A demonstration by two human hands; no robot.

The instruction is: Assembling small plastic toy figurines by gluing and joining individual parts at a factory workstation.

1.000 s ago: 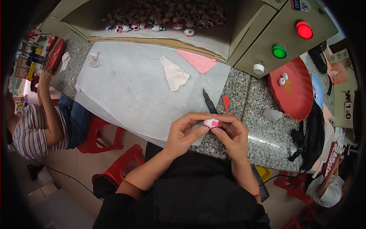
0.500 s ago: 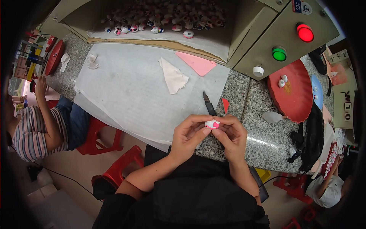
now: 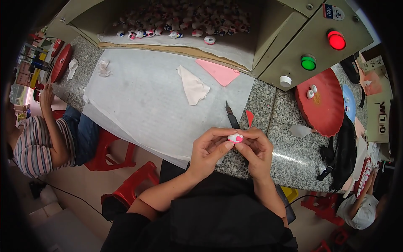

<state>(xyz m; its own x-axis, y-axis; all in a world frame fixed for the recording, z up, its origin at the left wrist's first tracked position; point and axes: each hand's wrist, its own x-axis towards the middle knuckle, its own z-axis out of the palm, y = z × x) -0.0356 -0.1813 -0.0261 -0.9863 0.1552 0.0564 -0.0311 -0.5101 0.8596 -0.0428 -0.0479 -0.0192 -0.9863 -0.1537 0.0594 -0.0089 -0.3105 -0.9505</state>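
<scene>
Between the fingertips of both hands I hold a small white toy head with pink parts [image 3: 236, 137]. My left hand [image 3: 208, 151] pinches its left side, thumb and forefinger closed on it. From the right, my right hand [image 3: 257, 150] grips it the same way. Just beyond my fingers lies a black craft knife [image 3: 231, 115], blade pointing away; its near end is hidden by my hands. Beside the knife is a small red scrap [image 3: 249, 118]. Farther off on the white paper sheet [image 3: 134, 96] rest a pale cloth [image 3: 192, 86] and a pink piece of cloth or paper [image 3: 219, 72].
A metal box-like bay [image 3: 268, 50] at the back holds many small white figures [image 3: 180, 21]. Its panel carries a red light [image 3: 336, 39] and a green one [image 3: 308, 62]. At right, a red scalloped tray [image 3: 327, 113] holds two white pieces. A co-worker in stripes [image 3: 42, 147] sits at left.
The whole view has shifted very slightly. Both hands keep the same pinch on the toy head, and nothing has been let go or picked up.
</scene>
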